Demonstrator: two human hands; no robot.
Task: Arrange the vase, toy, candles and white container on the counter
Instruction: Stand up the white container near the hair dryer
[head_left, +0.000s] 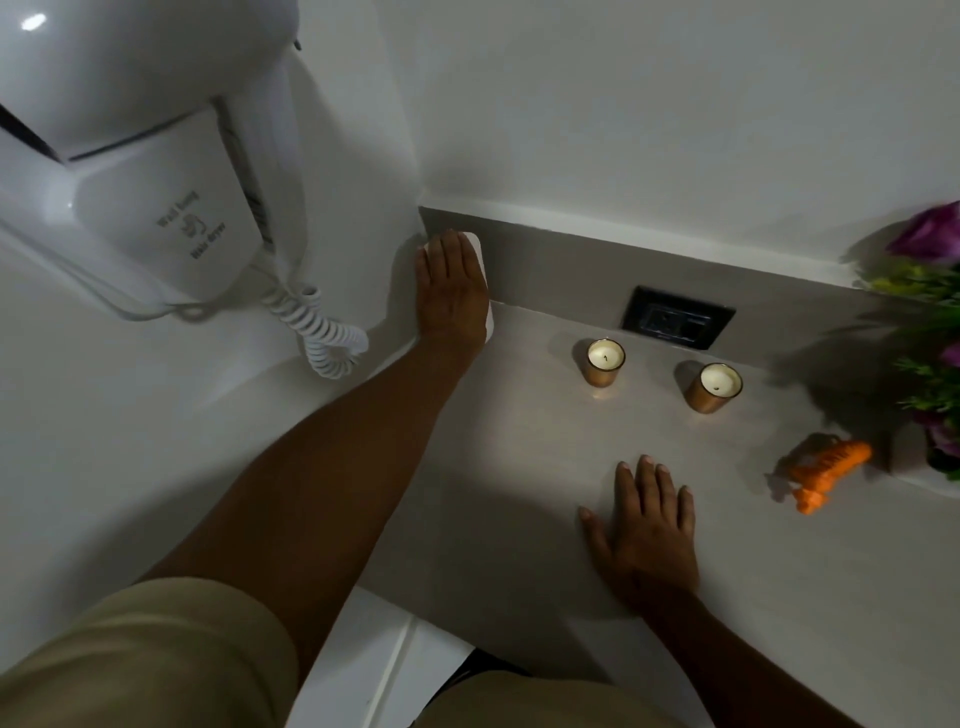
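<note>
My left hand (451, 288) lies flat on top of the white container (484, 275), which stands in the counter's far left corner against the wall; only its right edge shows. My right hand (649, 530) rests palm down on the grey counter (519, 441), fingers apart, holding nothing. Two candles in copper-coloured glasses stand near the back: one (605, 361) left, one (714, 387) right. An orange toy (823, 470) lies to the right of my right hand. The vase (914, 467) with purple flowers and green leaves is at the right edge, mostly cut off.
A white wall-hung hair dryer (156, 182) with a coiled cord (322, 332) hangs on the left wall, close to my left arm. A black wall socket (675, 317) sits in the backsplash behind the candles. The counter's front edge runs below my right wrist.
</note>
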